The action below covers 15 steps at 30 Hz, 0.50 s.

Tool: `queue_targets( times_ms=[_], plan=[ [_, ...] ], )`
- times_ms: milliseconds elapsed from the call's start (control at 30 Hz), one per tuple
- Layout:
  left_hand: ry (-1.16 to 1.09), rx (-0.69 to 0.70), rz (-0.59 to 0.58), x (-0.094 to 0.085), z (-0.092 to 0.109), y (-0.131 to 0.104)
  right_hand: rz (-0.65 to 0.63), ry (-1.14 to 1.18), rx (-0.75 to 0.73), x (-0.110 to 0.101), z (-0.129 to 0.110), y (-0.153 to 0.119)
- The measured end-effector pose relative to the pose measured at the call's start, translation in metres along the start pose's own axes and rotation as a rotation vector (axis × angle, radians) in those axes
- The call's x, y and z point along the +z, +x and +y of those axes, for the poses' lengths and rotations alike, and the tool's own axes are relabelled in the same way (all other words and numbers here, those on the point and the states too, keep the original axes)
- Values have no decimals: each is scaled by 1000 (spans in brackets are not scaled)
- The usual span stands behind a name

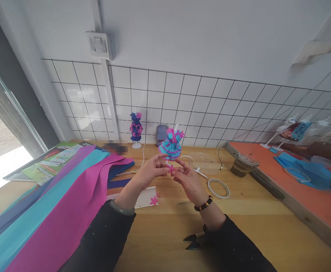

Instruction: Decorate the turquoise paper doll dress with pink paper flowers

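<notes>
Landmark = turq. mini dress (170, 150) w/ pink trim, on the wooden surface (156, 241). Small pink flower (171, 169) is just this side of the dress, btwn the 2 hands. L hand (151, 172) reaches in from left of the dress, thumb + fingertips nearly tog., pinching the flower's L edge; R hand (190, 183) does the same from its right, other fingers loosely curled. Can't tell if L index touches the hem. 2nd pink flower (153, 200) lies on a white card (144, 198), nearer the wearer than the dress & a bit left. White ring (218, 188): right of dress, near side. Navy/pink dress (136, 128): left of turq. one. Pink fabric (69, 211): well left of it.
</notes>
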<state>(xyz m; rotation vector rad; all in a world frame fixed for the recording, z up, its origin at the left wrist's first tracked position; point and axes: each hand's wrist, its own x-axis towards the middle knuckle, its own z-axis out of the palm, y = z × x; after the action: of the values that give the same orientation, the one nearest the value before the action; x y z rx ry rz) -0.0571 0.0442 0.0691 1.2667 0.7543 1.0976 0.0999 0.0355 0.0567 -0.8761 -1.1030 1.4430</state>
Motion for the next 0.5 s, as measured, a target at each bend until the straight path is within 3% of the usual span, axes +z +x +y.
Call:
queue_targets(
  times_ms=[233,500],
  plan=[
    [-26,-36,-12,2,-8,14,24,-8,-43,-8,-3,-1],
    [40,82,93,7,-13,28,62,-19,-158,-10,-1,14]
  ],
)
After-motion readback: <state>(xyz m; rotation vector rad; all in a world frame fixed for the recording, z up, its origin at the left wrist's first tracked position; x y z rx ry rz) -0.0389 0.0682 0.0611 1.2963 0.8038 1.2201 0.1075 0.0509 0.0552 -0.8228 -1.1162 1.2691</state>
